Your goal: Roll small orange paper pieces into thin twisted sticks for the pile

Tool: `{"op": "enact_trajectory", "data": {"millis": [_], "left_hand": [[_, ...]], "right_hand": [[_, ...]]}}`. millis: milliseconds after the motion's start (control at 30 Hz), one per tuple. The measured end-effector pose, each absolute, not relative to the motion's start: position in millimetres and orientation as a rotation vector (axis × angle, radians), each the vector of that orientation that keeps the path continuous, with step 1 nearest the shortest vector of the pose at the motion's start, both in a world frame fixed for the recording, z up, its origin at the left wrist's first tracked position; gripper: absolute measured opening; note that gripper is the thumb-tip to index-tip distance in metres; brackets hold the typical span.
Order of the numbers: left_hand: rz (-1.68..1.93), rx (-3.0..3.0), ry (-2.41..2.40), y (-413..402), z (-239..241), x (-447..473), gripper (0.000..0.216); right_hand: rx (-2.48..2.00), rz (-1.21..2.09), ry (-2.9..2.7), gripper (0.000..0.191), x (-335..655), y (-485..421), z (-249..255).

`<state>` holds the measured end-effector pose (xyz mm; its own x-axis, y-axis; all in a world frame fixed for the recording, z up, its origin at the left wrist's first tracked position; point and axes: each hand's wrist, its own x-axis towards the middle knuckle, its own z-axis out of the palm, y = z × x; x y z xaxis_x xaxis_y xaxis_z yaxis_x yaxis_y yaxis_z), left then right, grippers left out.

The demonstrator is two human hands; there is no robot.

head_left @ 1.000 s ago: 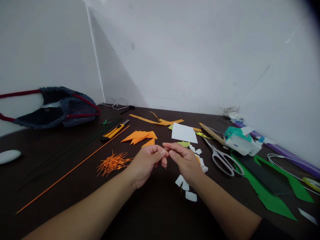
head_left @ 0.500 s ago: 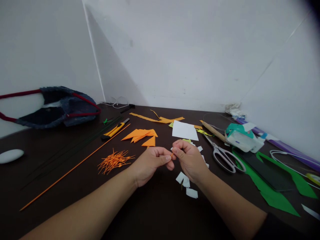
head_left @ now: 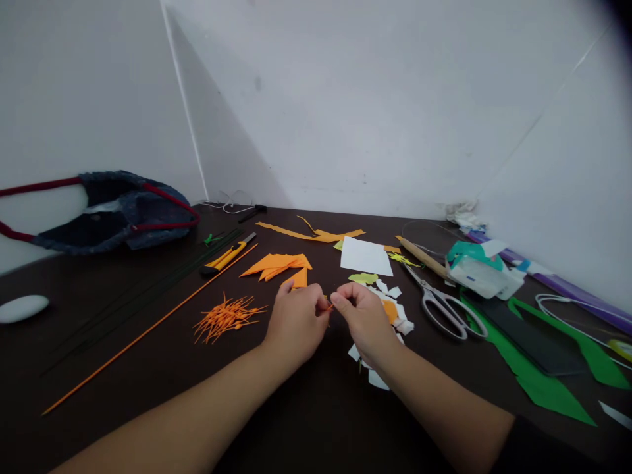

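Here, a thin orange strip [head_left: 329,306], lying roughly left to right, is pinched between the left hand [head_left: 296,322] and right hand [head_left: 365,319] just above the table [head_left: 148,368], near white scraps [head_left: 378,380].

Orange sliver [head_left: 329,306] between fingertips too small to identify.

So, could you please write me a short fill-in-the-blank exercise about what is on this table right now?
1. The left hand and right hand pinch a tiny piece whose colour is ____.
2. The pile of thin orange slivers lies on the ____ side of the left hand.
3. The cutting tool with white handles, right of the right hand, is a pair of ____.
4. The denim bag has handles coloured ____.

Missing words: orange; left; scissors; red
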<state>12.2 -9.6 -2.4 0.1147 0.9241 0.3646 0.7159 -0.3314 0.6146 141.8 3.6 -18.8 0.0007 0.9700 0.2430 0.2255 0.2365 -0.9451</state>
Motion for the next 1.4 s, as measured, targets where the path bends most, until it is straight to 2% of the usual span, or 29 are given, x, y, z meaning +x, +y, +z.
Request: {"op": "enact_trajectory", "data": {"millis": [133,300,400,567,733,1033,1133,1267,1400], "left_hand": [[1.072,2.376,1.725,-9,-2,13,0.014],[1.022,1.742,1.537,-6,-3,12,0.012],[1.046,1.517,1.343,-7,-2,12,0.014],[1.01,1.391,1.061,-12,1,13,0.01],[0.929,1.405,1.0,-12,0,11,0.015],[0.959,1.433,1.011,-17,2,16,0.014],[0.983,1.448,1.01,-19,4,18,0.015],[0.996,1.453,1.018,-19,5,18,0.015],[1.006,1.413,0.977,-17,4,16,0.014]], "right_hand": [[-1.193,0.942,-1.323,0.015,138,4,-20],[-0.811,1.392,-1.109,0.015,148,8,-17],[-0.709,1.54,-1.166,0.019,156,9,-13],[-0.733,1.409,-1.408,0.009,159,9,-12],[-0.864,1.268,-1.394,0.012,158,12,-15],[-1.027,0.918,-1.421,0.038,155,11,-18],[-1.093,0.853,-1.43,0.041,153,9,-18],[-1.089,0.967,-1.379,0.042,152,10,-18],[-0.875,1.306,-1.252,0.028,156,11,-14]]}}
